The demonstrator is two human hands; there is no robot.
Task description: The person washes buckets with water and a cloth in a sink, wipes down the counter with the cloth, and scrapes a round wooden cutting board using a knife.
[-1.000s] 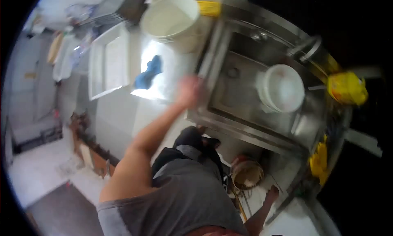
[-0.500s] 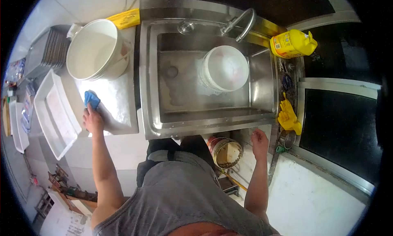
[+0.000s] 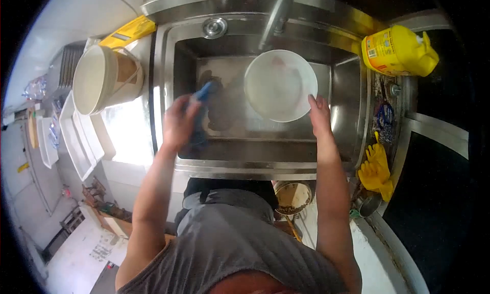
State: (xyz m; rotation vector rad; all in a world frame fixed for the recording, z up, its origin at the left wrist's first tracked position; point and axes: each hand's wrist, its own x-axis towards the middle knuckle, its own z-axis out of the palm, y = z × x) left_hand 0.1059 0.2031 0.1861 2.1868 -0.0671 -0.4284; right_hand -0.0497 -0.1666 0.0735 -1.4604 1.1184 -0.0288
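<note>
My left hand (image 3: 181,121): grip closed on a blue cloth (image 3: 202,110), blurred, over the left part of the sink (image 3: 255,156). My right hand (image 3: 320,115): grip on the right rim of a round white bucket (image 3: 280,86), which is in the sink. Left of the sink, on the bench (image 3: 127,128): one larger pale bucket (image 3: 104,81).
</note>
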